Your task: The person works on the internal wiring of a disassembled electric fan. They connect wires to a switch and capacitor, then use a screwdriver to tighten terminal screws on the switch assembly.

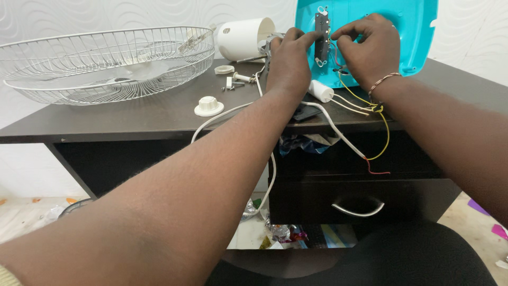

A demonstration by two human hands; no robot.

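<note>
The dark switch block (321, 38) sits upright against the turquoise fan base panel (370, 32) at the rear of the dark desk (132, 114). The left hand (290, 61) and the right hand (368, 47) each pinch it with narrowed fingers. Yellow wires (385, 130) hang below, beside a white capacitor (321, 90). A wire fan guard (106, 63) lies well apart to the left.

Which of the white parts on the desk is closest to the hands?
The small white cylinder with wires, just below the left hand. The round knob and the big white housing sit farther left.
</note>
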